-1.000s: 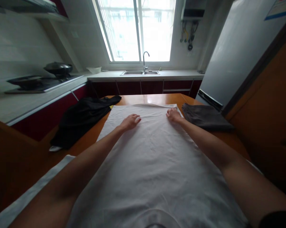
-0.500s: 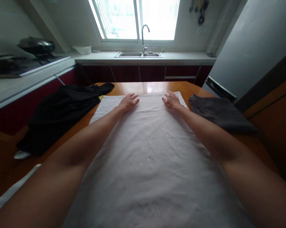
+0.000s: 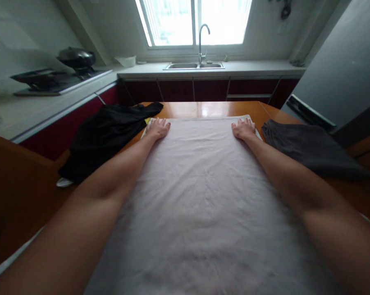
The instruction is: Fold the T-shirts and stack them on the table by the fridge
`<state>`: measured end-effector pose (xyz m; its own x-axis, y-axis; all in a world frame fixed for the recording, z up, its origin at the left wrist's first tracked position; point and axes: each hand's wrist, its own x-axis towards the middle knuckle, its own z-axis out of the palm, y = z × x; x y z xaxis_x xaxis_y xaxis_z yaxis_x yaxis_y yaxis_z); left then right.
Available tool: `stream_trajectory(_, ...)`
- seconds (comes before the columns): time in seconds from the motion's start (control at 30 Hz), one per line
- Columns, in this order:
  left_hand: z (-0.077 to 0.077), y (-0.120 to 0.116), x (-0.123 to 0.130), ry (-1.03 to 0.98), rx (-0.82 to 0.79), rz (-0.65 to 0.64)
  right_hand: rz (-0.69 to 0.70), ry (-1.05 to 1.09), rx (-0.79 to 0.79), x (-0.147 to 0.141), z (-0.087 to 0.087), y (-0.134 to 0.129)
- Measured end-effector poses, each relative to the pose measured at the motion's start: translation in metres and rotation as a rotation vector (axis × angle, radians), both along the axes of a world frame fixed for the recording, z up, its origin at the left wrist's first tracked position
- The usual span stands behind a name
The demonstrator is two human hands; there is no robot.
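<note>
A large white cloth, perhaps a shirt point(image 3: 200, 184), lies spread over the wooden table point(image 3: 185, 108), its straight far edge near the table's far side. My left hand point(image 3: 158, 128) rests flat on its far left corner, fingers spread. On the far right corner lies my right hand point(image 3: 244, 128), palm down with the fingers apart. Both arms reach forward along the cloth's sides. Shallow wrinkles run across the middle of the fabric. The near end runs out of view at the bottom.
Black clothing point(image 3: 101, 139) lies in a loose heap on the left. On the right sits a folded dark grey cloth point(image 3: 308, 147). Beyond the table are a counter with a sink point(image 3: 193, 66), a stove with a wok point(image 3: 76, 58), and a fridge point(image 3: 341, 69).
My hands have moved apart, from nearer the middle of the far edge out to its two corners. The view has shifted a little to the left.
</note>
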<state>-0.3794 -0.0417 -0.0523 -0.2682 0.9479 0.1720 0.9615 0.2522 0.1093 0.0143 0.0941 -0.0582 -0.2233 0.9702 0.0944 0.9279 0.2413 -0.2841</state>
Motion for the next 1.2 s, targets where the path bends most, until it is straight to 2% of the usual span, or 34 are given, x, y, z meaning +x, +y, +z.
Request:
stream_trajectory(0.1, 0.006, -0.002, -0.006, -0.043, -0.051, 0.074, 0.004, 0.009, 0.024, -0.003, 0.006, -0.006)
stream_trajectory(0.17, 0.017, -0.005, 0.006, -0.047, -0.038, 0.081, 0.031, 0.019, 0.061, -0.009, 0.015, -0.017)
stream_trajectory(0.23, 0.029, -0.019, 0.029, -0.027, 0.000, 0.040, 0.091, 0.031, 0.096, -0.015, 0.023, -0.039)
stream_trajectory(0.33, 0.036, -0.062, 0.079, 0.010, -0.017, -0.126, 0.233, 0.036, 0.098, -0.019, 0.028, -0.093)
stream_trajectory(0.43, 0.027, -0.119, 0.124, 0.008, -0.118, -0.296, 0.411, 0.018, 0.032, -0.008, 0.024, -0.162)
stream_trajectory(0.5, 0.018, -0.147, 0.139, 0.007, -0.165, -0.347, 0.466, 0.016, 0.038, 0.007, 0.018, -0.204)
stream_trajectory(0.6, 0.016, -0.166, 0.145, -0.010, -0.192, -0.369, 0.563, -0.026, 0.020, 0.028, 0.012, -0.248)
stream_trajectory(0.7, 0.032, -0.176, 0.153, -0.015, -0.092, -0.375, 0.604, -0.056, 0.039, 0.042, 0.019, -0.271)
stream_trajectory(0.8, 0.046, -0.204, 0.176, -0.030, -0.027, -0.458, 0.580, -0.005, 0.115, 0.053, 0.030, -0.294)
stream_trajectory(0.87, 0.044, -0.232, 0.194, -0.046, -0.083, -0.536, 0.609, 0.021, 0.119, 0.062, 0.031, -0.316)
stream_trajectory(1.0, 0.027, -0.280, 0.218, -0.037, -0.198, -0.625, 0.717, -0.023, 0.044, 0.076, 0.019, -0.358)
stream_trajectory(1.13, 0.029, -0.308, 0.231, -0.037, -0.079, -0.581, 0.700, -0.007, 0.093, 0.084, 0.018, -0.380)
stream_trajectory(1.2, 0.031, -0.324, 0.241, -0.035, -0.064, -0.605, 0.726, 0.008, 0.113, 0.086, 0.019, -0.389)
